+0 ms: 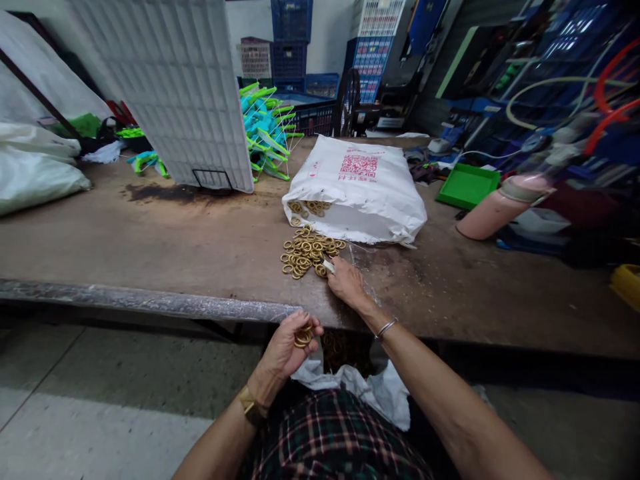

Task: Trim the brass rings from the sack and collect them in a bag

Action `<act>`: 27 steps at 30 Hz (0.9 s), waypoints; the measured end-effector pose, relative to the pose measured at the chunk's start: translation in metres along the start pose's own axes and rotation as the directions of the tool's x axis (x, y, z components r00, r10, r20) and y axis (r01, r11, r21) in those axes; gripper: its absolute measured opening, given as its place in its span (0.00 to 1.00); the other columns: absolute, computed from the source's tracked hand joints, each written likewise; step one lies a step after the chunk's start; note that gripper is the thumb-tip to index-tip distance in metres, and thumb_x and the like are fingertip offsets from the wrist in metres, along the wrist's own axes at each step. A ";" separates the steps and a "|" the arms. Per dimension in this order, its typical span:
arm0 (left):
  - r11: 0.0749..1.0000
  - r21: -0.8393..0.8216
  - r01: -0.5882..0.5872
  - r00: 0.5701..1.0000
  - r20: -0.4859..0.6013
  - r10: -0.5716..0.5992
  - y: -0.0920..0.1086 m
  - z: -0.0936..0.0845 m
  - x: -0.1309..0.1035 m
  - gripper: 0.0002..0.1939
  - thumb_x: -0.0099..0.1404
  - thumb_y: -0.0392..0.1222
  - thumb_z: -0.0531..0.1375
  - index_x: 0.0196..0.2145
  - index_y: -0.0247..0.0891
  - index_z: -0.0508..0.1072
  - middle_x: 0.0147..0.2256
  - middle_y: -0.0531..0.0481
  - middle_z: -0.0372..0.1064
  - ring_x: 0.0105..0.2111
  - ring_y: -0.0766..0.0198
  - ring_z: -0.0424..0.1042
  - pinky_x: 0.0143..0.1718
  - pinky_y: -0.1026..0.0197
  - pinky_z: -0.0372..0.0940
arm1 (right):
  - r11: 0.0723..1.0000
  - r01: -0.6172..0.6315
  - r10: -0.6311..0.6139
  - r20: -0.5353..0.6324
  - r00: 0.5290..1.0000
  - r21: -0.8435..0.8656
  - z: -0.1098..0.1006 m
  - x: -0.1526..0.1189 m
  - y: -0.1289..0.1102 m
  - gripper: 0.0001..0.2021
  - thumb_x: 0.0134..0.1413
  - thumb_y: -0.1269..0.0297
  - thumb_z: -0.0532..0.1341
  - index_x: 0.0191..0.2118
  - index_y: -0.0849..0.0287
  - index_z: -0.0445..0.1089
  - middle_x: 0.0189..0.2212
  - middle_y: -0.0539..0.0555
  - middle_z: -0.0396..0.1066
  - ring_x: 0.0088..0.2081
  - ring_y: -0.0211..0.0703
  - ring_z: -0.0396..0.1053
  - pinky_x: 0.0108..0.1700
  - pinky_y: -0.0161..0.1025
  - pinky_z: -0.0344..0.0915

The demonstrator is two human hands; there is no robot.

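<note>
Several brass-coloured rings lie in my left hand, whose fingers curl around them just off the table's front edge. My right hand is at the near right side of a loose pile of the same rings. Its fingers are bent together, and a small white piece with a dark tip shows at them; whether it is held or worn I cannot make out. Behind the pile a white sack with red print lies on its side, its mouth facing me and more rings inside.
Below the table edge, at my lap, is a white sack with dark contents. A pale ribbed panel stands at the back left, beside green and blue plastic pieces. To the right are a green tray and a pink bottle.
</note>
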State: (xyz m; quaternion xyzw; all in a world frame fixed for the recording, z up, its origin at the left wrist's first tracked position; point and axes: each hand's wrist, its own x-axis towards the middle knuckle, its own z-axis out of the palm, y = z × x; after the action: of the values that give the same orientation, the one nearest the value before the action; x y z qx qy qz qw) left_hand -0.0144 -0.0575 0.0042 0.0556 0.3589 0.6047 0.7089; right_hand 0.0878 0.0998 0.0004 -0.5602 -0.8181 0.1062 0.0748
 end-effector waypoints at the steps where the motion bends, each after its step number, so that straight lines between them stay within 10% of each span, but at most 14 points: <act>1: 1.000 0.016 -0.004 1.000 0.008 0.003 0.001 0.000 0.001 0.12 0.51 0.42 0.65 0.26 0.34 0.65 0.27 0.51 0.67 0.27 0.68 0.69 0.17 0.71 0.57 | 1.000 0.003 -0.003 -0.003 1.000 0.011 -0.001 0.000 0.000 0.11 0.56 0.64 0.51 0.42 0.59 0.65 0.39 0.58 0.71 0.37 0.44 0.68 0.33 0.35 0.55; 12: 0.817 0.493 -0.299 0.942 0.013 0.336 0.006 0.010 0.009 0.15 0.54 0.44 0.60 0.38 0.34 0.67 0.25 0.54 0.64 0.21 0.71 0.63 0.17 0.70 0.54 | 0.789 0.056 -0.026 -0.057 0.998 0.612 -0.009 -0.034 0.008 0.08 0.47 0.63 0.51 0.26 0.59 0.63 0.21 0.48 0.63 0.25 0.36 0.59 0.28 0.32 0.53; 18: 0.437 0.759 -0.483 0.827 0.233 0.511 0.005 0.017 0.009 0.13 0.56 0.37 0.58 0.40 0.37 0.73 0.23 0.55 0.65 0.22 0.71 0.60 0.27 0.67 0.57 | 0.514 -0.152 -0.019 0.189 0.982 0.844 -0.017 -0.064 0.004 0.07 0.41 0.61 0.54 0.28 0.58 0.62 0.17 0.43 0.59 0.19 0.32 0.53 0.23 0.31 0.51; 27: 0.343 0.782 -0.520 0.819 0.343 0.461 0.004 0.014 0.007 0.08 0.56 0.37 0.58 0.34 0.39 0.76 0.33 0.47 0.73 0.34 0.61 0.69 0.39 0.62 0.60 | 0.304 -0.411 -0.072 0.451 0.890 0.859 -0.023 -0.080 -0.006 0.07 0.38 0.63 0.55 0.28 0.58 0.61 0.14 0.40 0.52 0.14 0.27 0.43 0.17 0.29 0.40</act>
State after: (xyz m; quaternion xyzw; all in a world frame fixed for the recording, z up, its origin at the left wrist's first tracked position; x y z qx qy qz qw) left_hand -0.0093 -0.0455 0.0134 0.5178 0.5511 0.5305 0.3831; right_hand 0.1172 0.0252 0.0237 -0.4604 -0.5316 0.6819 0.2012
